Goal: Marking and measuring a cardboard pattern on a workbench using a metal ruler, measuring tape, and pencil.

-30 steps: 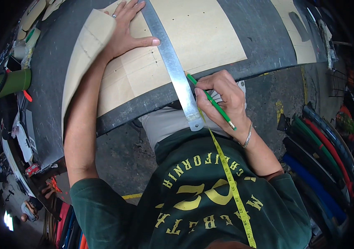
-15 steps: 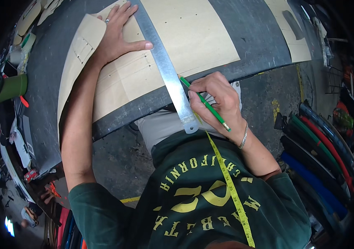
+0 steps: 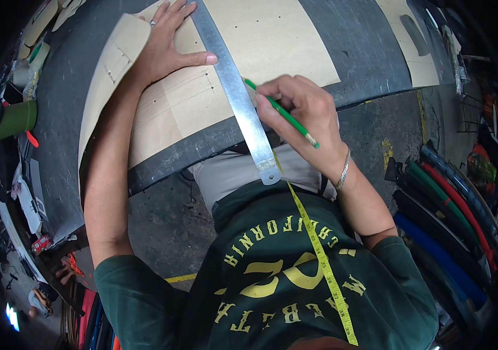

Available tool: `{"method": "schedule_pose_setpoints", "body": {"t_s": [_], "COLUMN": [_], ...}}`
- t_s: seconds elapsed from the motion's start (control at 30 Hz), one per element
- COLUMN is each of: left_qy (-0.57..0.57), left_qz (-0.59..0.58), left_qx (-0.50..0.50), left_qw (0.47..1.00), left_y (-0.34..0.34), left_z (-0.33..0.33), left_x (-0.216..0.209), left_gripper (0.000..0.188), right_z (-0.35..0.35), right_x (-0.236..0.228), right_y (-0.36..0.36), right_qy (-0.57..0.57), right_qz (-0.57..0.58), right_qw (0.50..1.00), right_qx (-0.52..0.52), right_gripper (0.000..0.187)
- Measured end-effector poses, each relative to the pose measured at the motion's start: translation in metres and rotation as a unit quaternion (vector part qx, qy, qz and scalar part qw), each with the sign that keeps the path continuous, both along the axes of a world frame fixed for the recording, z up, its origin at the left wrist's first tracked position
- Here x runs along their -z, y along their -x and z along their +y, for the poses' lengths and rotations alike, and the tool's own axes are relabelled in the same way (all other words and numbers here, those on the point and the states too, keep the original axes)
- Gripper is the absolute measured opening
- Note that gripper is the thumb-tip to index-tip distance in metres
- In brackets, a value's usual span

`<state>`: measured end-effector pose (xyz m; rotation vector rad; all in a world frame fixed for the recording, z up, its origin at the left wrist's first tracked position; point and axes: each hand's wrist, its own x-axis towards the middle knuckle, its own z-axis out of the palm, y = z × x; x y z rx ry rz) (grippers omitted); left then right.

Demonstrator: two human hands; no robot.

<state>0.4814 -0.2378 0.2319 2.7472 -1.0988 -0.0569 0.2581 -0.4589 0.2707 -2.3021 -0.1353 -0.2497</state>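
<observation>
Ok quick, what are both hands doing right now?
Left hand: open, pressed flat on the brown paper, thumb against the metal ruler.
Right hand: closed, holding a green pencil beside the ruler.

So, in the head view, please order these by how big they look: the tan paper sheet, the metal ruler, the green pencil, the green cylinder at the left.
1. tan paper sheet, clearly the largest.
2. metal ruler, long but narrow.
3. green cylinder.
4. green pencil, the smallest.
The cylinder lies near the bent rim of the picture, so its rank is less sure.
</observation>
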Motion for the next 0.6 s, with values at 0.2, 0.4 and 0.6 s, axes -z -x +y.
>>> {"method": "schedule_pose_setpoints", "body": {"t_s": [0.2, 0.4, 0.6], "left_qy": [-0.001, 0.005, -0.022], "left_qz": [-0.017, -0.007, -0.029], "left_qx": [-0.003, -0.002, -0.002], "left_qw": [1.000, 1.000, 0.999], "left_y": [0.001, 0.002, 0.002], "left_z": [-0.001, -0.003, -0.003], "left_x": [0.003, 0.002, 0.001], "left_gripper": [0.132, 0.132, 0.125], "right_z": [0.002, 0.000, 0.000], "right_x": [0.014, 0.018, -0.015], "right_y": [-0.027, -0.034, -0.002], "right_qy": [-0.007, 0.028, -0.011], "right_qz": [-0.031, -0.051, 0.017], "right_qw": [0.999, 0.998, 1.000], "right_qx": [0.008, 0.007, 0.012], "right_gripper": [0.017, 0.016, 0.015]}}
